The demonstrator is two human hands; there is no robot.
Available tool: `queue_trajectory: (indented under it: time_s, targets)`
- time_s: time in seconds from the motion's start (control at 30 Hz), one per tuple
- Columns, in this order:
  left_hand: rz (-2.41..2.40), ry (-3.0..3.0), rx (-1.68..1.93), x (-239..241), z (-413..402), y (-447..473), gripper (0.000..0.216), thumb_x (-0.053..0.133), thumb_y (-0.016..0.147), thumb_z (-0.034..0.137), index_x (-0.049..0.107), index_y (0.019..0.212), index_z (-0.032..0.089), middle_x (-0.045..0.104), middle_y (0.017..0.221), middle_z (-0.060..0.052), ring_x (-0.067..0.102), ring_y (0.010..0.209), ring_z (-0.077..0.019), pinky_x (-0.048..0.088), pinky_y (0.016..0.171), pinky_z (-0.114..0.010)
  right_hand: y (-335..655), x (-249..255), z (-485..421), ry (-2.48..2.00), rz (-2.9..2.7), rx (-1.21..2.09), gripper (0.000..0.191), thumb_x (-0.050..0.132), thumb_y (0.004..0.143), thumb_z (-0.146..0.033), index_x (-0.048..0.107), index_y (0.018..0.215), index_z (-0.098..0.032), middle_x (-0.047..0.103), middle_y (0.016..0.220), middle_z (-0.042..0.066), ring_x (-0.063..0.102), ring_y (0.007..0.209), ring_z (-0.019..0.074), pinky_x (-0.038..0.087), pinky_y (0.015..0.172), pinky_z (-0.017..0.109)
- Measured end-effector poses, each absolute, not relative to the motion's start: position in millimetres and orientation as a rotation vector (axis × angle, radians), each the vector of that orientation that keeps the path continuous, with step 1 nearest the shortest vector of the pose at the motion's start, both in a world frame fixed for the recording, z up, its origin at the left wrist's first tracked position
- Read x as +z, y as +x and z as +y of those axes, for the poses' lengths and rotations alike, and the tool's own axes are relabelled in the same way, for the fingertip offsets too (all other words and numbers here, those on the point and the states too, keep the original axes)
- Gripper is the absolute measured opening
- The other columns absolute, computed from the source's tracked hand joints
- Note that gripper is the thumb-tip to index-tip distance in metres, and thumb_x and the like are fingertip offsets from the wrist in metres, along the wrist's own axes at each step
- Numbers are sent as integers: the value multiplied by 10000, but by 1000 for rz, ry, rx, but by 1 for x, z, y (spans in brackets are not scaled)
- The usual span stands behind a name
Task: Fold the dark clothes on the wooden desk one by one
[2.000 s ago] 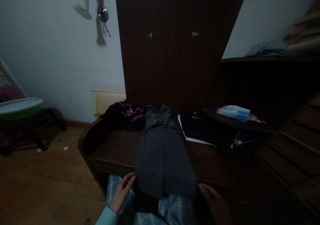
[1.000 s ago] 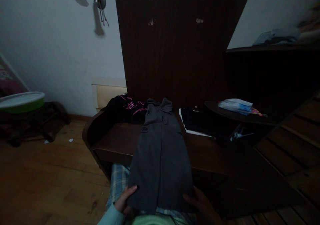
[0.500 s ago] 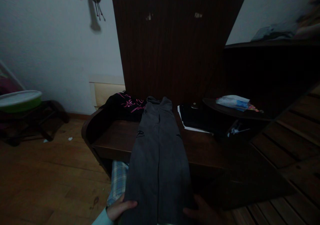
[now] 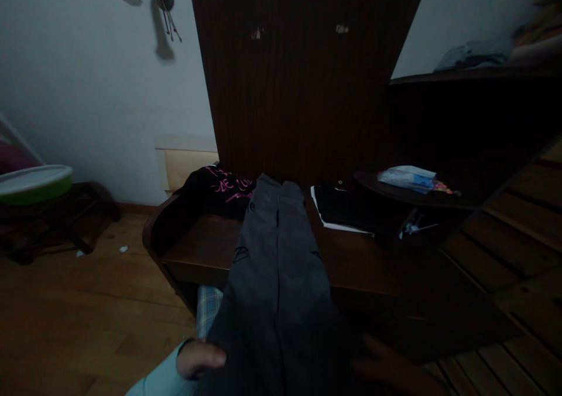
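Observation:
Dark grey trousers (image 4: 302, 279) lie lengthwise toward me, their two legs side by side and black lettering on both. Their far end rests on a dark wooden bench (image 4: 197, 243); the near end comes down over its front edge to my hands. At the lower left, my left hand (image 4: 199, 358) is closed on the trousers' edge, its thumb on top and its other fingers mostly hidden. My right hand (image 4: 390, 364) is at the opposite edge, dim and blurred, its thumb against the cloth. Beside the trousers' far end lies a black garment with pink lettering (image 4: 223, 191).
Dark folded items with a white edge (image 4: 338, 208) lie right of the trousers. A blue-and-white packet (image 4: 408, 178) sits on a small curved shelf. Checked cloth (image 4: 208, 311) shows under the bench. A green basin (image 4: 39, 188) stands on a low stand at left.
Both hands have moved outward, the right one more, and the near part of the trousers has spread wider. The cloth's far end has shifted slightly and its two legs look more separate.

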State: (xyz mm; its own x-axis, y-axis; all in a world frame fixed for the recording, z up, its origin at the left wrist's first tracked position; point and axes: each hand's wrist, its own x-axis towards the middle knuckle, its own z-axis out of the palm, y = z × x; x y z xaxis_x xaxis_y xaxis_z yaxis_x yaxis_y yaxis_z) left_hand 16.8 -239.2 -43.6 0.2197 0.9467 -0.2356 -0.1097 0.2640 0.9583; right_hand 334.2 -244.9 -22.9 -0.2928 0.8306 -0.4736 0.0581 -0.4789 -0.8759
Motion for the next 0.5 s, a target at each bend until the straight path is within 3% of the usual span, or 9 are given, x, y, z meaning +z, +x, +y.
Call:
queue_trajectory:
  time_s: [0.07, 0.13, 0.23, 0.37, 0.5]
  targets:
    - [974, 1030, 892, -24, -193, 21, 443, 409, 680, 531, 621, 486, 194, 628, 462, -42, 592, 423, -222, 492, 504, -400, 324, 1, -217, -1263, -1011, 1818, 296, 607, 594, -408, 639, 781, -180, 639, 635, 25, 589, 629, 180, 448, 621, 302]
    - [754, 1034, 818, 1, -146, 30, 441, 417, 684, 524, 566, 453, 179, 652, 548, -76, 633, 558, -236, 494, 651, -427, 316, 21, -179, -1165, -948, 1819, 256, 552, 646, -415, 600, 644, -164, 528, 449, -8, 479, 427, 112, 373, 443, 223]
    - [728, 971, 968, 32, -83, 50, 403, 312, 786, 458, 564, 653, 173, 666, 883, -67, 615, 877, -206, 443, 822, -411, 313, 36, -115, -1031, -835, 1827, 319, 404, 769, -352, 543, 558, -157, 408, 386, -35, 340, 344, 60, 266, 367, 173]
    - [687, 923, 994, 36, -22, 70, 325, 296, 813, 359, 539, 879, 154, 557, 1141, -88, 489, 1104, -194, 420, 863, -371, 312, 26, -46, -1047, -734, 1792, 328, 317, 841, -275, 520, 612, -157, 447, 453, -29, 370, 362, 60, 320, 398, 171]
    - [767, 772, 921, 13, 5, 69, 417, 271, 821, 468, 498, 942, 140, 534, 1160, -142, 482, 1113, -218, 436, 830, -377, 310, 0, -21, -1057, -639, 1796, 357, 319, 860, -317, 579, 735, -108, 601, 619, 48, 535, 514, 87, 418, 509, 197]
